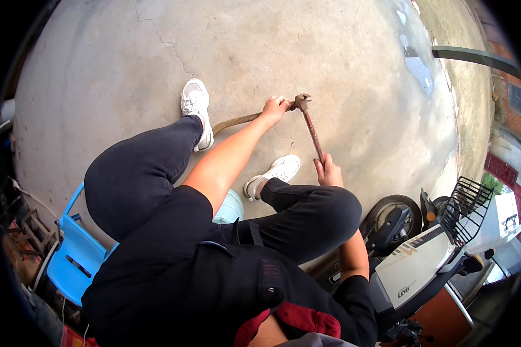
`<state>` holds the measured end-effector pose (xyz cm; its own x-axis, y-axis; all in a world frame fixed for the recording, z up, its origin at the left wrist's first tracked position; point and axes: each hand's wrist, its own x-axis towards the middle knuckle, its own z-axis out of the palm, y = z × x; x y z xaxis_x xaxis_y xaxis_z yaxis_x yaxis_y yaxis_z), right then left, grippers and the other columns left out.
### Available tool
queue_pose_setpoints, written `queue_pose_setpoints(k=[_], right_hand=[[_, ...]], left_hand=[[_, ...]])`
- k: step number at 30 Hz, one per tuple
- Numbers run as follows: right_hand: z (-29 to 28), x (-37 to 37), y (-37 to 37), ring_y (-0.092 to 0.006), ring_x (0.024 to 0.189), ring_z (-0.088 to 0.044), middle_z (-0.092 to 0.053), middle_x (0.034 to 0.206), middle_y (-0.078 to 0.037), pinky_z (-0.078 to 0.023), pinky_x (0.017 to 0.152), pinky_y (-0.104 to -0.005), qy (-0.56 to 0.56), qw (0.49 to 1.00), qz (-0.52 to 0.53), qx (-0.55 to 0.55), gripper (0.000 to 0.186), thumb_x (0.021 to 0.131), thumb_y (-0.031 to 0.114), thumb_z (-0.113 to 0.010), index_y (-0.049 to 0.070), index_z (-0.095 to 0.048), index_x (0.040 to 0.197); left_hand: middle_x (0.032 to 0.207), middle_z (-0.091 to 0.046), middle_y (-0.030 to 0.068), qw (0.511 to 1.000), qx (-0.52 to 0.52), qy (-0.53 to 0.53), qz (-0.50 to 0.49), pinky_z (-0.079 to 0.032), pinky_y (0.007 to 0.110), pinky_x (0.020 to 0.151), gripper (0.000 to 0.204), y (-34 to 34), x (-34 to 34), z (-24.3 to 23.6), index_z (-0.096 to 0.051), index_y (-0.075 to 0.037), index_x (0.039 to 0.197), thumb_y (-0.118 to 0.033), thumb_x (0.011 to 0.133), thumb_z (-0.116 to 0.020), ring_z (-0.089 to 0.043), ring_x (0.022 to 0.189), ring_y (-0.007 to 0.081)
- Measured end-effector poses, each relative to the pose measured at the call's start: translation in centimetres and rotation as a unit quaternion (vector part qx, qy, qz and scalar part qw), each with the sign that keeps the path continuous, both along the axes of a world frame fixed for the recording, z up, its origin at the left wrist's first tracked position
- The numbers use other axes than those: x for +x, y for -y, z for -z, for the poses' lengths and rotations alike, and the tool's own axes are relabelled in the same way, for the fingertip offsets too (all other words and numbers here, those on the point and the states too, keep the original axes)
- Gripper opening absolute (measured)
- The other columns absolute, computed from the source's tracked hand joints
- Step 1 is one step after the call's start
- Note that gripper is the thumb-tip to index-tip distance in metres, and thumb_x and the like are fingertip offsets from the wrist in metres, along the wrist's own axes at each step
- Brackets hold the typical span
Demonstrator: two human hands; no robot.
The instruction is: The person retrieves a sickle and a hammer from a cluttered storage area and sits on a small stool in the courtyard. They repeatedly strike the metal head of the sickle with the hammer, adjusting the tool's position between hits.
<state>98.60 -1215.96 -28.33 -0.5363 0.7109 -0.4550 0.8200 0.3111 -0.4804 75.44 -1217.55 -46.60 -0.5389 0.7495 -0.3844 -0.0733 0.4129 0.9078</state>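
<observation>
My left hand [275, 109] grips the far end of a long, slightly curved brownish bar [236, 121], which runs down to the left beside my white shoe [195, 101]; what exactly that end carries is hidden by my fingers. My right hand [328, 173] is closed round the lower end of the rusty handle of a hammer [310, 127]. The hammer's worn claw head is at the top, just right of my left fingers, touching or very close to the bar's end. My other shoe [278, 170] rests on the concrete below.
Beneath me is a pale blue round seat or bucket [228, 208]. A blue plastic chair [69, 266] stands at left among clutter. A white and black scooter [411, 269] with a wire basket is close on my right. A dark bar [474, 56] juts in at upper right over cracked concrete [127, 75].
</observation>
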Motion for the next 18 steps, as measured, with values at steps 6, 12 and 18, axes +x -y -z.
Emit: queue_pose_setpoints(k=[6, 12, 18], right_hand=[[-0.3, 0.3, 0.3, -0.047, 0.075, -0.058, -0.06, 0.074, -0.026, -0.044, 0.061, -0.0493, 0.01, 0.999, 0.032, -0.004, 0.023, 0.092, 0.026, -0.058, 0.005, -0.049, 0.093], [-0.6, 0.1, 0.5, -0.0467, 0.073, -0.059, -0.06, 0.073, -0.025, -0.045, 0.061, -0.0483, 0.003, 0.999, 0.044, 0.001, 0.023, 0.092, 0.027, -0.059, 0.005, -0.051, 0.094], [-0.3, 0.4, 0.5, -0.0461, 0.073, -0.06, -0.06, 0.073, -0.026, -0.045, 0.061, -0.0471, 0.009, 0.999, 0.048, -0.006, 0.023, 0.092, 0.027, -0.059, 0.005, -0.052, 0.095]], left_hand=[[0.094, -0.061, 0.0112, 0.988, -0.06, -0.135, 0.047, -0.046, 0.039, 0.084, 0.023, 0.4, 0.8, -1.5, -0.069, -0.012, 0.092, -0.03, 0.084, -0.057, -0.058, 0.094, 0.0283], [0.077, -0.064, 0.0042, 0.998, -0.011, 0.056, 0.03, -0.05, 0.03, 0.066, 0.017, 0.6, 0.6, -1.7, -0.066, -0.008, 0.097, -0.018, 0.086, -0.057, -0.062, 0.07, 0.0136], [0.072, -0.068, 0.0062, 0.998, -0.015, 0.066, -0.016, -0.051, 0.029, 0.059, 0.017, 0.5, 0.1, -1.9, -0.066, -0.005, 0.094, -0.016, 0.085, -0.056, -0.065, 0.061, 0.0136]])
